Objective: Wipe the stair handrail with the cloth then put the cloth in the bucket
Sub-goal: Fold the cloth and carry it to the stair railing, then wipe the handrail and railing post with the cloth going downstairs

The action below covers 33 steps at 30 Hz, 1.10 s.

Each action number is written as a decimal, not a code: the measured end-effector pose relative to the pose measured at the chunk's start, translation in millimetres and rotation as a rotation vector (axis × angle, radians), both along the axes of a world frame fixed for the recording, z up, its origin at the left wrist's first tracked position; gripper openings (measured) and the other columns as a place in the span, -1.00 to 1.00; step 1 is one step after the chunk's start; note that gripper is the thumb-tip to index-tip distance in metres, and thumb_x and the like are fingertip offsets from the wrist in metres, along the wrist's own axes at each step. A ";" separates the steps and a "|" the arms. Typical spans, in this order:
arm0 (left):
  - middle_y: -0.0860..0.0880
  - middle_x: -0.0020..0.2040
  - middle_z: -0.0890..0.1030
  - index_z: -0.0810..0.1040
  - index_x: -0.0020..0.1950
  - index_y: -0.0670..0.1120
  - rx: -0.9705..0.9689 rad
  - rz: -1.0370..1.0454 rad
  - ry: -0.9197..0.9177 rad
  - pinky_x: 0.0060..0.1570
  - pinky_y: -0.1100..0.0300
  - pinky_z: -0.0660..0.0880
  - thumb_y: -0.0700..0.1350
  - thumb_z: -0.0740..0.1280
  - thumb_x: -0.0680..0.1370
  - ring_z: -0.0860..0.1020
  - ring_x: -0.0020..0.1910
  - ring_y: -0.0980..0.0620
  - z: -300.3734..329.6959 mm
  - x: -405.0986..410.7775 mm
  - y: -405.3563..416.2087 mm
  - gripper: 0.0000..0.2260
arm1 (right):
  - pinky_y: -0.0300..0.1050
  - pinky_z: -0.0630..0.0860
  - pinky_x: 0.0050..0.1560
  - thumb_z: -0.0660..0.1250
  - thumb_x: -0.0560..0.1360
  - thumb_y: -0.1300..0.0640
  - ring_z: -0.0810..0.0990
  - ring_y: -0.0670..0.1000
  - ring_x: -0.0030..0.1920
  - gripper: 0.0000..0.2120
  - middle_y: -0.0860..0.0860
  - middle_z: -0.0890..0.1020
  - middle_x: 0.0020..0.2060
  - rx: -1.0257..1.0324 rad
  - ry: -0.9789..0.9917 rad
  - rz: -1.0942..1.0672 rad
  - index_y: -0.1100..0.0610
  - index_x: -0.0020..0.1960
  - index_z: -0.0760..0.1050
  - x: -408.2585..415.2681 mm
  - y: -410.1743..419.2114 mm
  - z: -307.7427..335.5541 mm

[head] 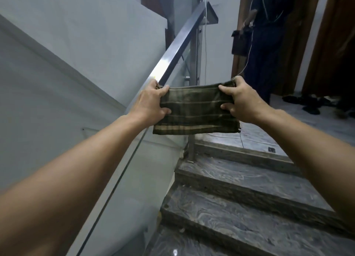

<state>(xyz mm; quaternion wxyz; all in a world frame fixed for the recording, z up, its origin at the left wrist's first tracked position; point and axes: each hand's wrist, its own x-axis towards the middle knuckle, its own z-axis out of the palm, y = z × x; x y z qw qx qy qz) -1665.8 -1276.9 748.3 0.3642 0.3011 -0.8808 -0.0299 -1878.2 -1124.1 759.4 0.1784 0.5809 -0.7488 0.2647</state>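
A dark green cloth [196, 111] with pale stripes is stretched flat between both hands in front of me. My left hand [151, 102] grips its left edge, right beside the steel handrail [178, 44]. My right hand [242, 100] grips the cloth's right edge, out over the stairs. The square handrail runs up and away from my left hand toward a metal post [195, 67]. No bucket is in view.
A glass panel [146, 159] hangs below the handrail on the left, with a white wall behind. Grey marble steps [240, 204] rise to a landing. A person in dark clothes [269, 35] stands at a doorway; dark shoes [307, 102] lie on the landing floor.
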 end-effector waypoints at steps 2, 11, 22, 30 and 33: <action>-0.07 0.15 0.36 0.37 0.45 -0.10 0.026 0.055 0.015 0.32 -0.06 0.42 -0.12 0.53 0.38 0.45 0.21 -0.15 20.0 -6.7 -17.3 -0.32 | 0.15 0.42 0.32 0.43 0.45 0.22 0.45 0.20 0.21 -0.41 0.11 0.37 0.17 0.000 0.008 0.047 0.15 0.43 0.33 -14.1 -29.3 22.7; -0.11 0.13 0.35 0.39 0.43 -0.11 0.126 0.326 0.073 0.26 -0.01 0.43 -0.04 0.48 0.43 0.48 0.17 -0.18 73.9 -21.2 -72.7 -0.40 | 0.19 0.53 0.13 0.32 0.47 0.30 0.48 0.19 0.09 -0.57 0.09 0.38 0.08 0.060 0.114 0.211 0.06 0.31 0.44 -44.6 -160.6 102.8; -0.21 0.21 0.36 0.43 0.22 -0.23 0.145 0.493 0.020 0.25 -0.04 0.37 0.19 0.36 0.46 0.42 0.23 -0.24 75.4 -47.7 -123.0 -0.44 | 0.15 0.41 0.14 0.22 0.51 0.26 0.39 0.21 0.17 -0.54 0.12 0.36 0.10 0.154 0.466 0.182 -0.04 0.37 0.42 -43.4 -289.7 152.1; -0.18 0.22 0.41 0.54 0.12 -0.18 0.156 0.553 -0.069 0.22 -0.06 0.39 0.21 0.26 0.49 0.35 0.29 -0.20 75.3 -66.9 -136.9 -0.52 | 0.18 0.17 0.33 0.21 0.52 0.22 0.21 0.18 0.38 -0.57 0.10 0.32 0.36 0.133 0.581 0.141 -0.14 0.31 0.49 -51.7 -313.8 157.2; -0.18 0.25 0.38 0.51 0.12 -0.17 0.039 0.564 -0.093 0.20 -0.04 0.37 0.12 0.27 0.47 0.34 0.28 -0.21 82.4 -73.6 -131.2 -0.60 | 0.21 0.07 0.39 0.33 0.45 0.24 0.13 0.20 0.44 -0.63 0.09 0.28 0.43 -0.019 0.582 0.156 -0.11 0.17 0.59 -57.4 -313.1 158.6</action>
